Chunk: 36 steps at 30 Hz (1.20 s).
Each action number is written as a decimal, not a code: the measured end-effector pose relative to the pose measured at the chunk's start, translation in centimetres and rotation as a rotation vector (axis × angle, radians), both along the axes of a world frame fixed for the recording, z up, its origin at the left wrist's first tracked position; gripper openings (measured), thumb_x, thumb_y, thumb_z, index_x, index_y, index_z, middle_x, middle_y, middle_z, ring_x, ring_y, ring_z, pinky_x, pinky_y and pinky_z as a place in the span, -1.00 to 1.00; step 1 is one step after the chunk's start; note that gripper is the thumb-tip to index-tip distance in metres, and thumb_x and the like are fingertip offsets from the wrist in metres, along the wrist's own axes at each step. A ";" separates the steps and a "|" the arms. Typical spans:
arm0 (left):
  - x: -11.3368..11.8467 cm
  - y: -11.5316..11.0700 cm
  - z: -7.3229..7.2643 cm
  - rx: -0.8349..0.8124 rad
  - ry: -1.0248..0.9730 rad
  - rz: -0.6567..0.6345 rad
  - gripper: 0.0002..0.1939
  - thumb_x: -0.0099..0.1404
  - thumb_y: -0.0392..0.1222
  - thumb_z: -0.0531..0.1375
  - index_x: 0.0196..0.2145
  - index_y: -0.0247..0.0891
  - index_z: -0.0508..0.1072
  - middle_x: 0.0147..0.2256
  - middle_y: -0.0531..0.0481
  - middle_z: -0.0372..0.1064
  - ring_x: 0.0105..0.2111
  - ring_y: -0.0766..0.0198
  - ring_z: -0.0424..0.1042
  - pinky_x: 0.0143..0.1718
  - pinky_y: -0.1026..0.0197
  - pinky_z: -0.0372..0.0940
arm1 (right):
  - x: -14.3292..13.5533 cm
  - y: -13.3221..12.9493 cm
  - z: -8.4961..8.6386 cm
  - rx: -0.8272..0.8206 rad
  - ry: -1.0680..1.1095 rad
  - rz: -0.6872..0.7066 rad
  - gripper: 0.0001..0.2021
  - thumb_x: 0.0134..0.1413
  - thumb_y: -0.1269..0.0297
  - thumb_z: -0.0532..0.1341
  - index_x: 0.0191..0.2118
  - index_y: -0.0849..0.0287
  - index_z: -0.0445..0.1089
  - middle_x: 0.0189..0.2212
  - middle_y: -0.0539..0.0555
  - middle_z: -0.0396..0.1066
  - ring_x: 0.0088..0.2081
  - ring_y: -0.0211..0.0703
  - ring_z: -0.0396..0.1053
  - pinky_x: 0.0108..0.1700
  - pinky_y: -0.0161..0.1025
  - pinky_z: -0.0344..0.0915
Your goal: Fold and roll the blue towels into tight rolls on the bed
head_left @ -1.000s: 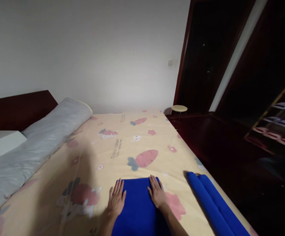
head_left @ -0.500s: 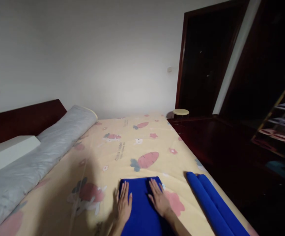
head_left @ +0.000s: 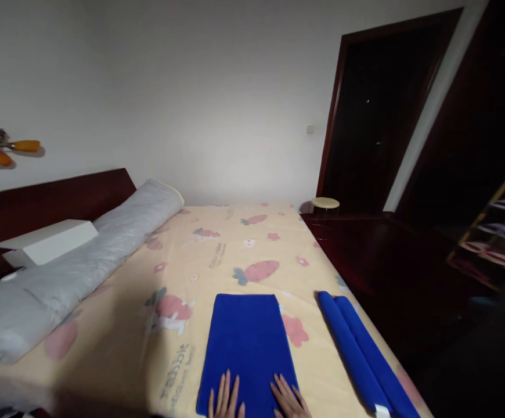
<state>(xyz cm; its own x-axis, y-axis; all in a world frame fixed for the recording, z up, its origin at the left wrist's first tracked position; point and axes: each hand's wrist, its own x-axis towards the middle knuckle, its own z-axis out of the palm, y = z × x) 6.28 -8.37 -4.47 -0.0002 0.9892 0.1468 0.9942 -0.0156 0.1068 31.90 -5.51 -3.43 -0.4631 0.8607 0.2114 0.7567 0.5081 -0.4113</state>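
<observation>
A flat rectangle of blue cloth (head_left: 248,334) lies on the patterned bed sheet (head_left: 209,267), its long side running away from me. My left hand (head_left: 226,397) rests palm down on its near left part, fingers stretched out and a little apart. On the near right part lies my right hand (head_left: 289,397), also flat with fingers spread. Both wrists fall below the picture's lower edge. To the right, two blue cloth rolls (head_left: 361,354) lie side by side along the bed's edge, with a small white label at the near end.
A grey rolled bedding piece (head_left: 134,215) runs along the dark headboard (head_left: 82,194), with a white box (head_left: 56,241) against it. Beyond the bed's right side are a round stool (head_left: 324,202), a dark door (head_left: 392,122) and a shoe rack (head_left: 491,232).
Both hands have slid back toward me, from the far end of the blue cloth to its near part. The view has turned slightly left. The rolls lie as before.
</observation>
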 end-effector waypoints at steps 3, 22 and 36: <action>-2.4 -0.9 2.2 -0.041 -0.006 0.091 -0.45 0.41 -0.04 -0.12 0.30 0.16 -0.17 0.34 0.14 -0.07 0.32 0.10 0.06 0.26 -0.20 0.12 | 1.4 -1.6 1.2 -0.006 -0.001 -0.096 -0.51 0.28 0.01 0.03 0.29 -0.11 0.15 0.27 0.04 0.12 0.26 0.07 0.16 0.20 0.01 0.28; -4.1 -1.8 8.6 -0.159 -0.053 0.071 -0.37 0.19 -0.45 -0.02 0.20 -0.14 0.31 0.22 -0.12 0.28 0.24 0.08 0.17 0.27 -0.06 -0.01 | 1.2 -4.0 4.7 0.087 -0.158 -0.236 -0.56 0.01 0.43 0.06 0.00 0.01 0.45 0.08 0.09 0.44 0.10 0.05 0.32 0.12 -0.01 0.14; -6.8 -1.7 8.6 0.078 -0.484 0.145 -0.65 0.18 -0.44 0.02 -0.21 -0.13 0.49 -0.15 -0.01 0.49 0.00 0.15 0.37 0.06 0.03 0.16 | 2.4 -3.3 5.4 -0.020 0.131 -0.477 -0.68 0.12 0.08 0.06 -0.20 -0.02 0.54 -0.03 0.11 0.49 0.04 0.12 0.34 0.04 0.08 0.19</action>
<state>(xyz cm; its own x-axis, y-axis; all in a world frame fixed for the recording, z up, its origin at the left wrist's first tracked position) -0.57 -10.04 4.16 -0.2231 0.9600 0.1692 0.8236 0.0928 0.5595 34.25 -8.78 2.00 0.0129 0.9749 0.2224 0.8445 0.1085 -0.5245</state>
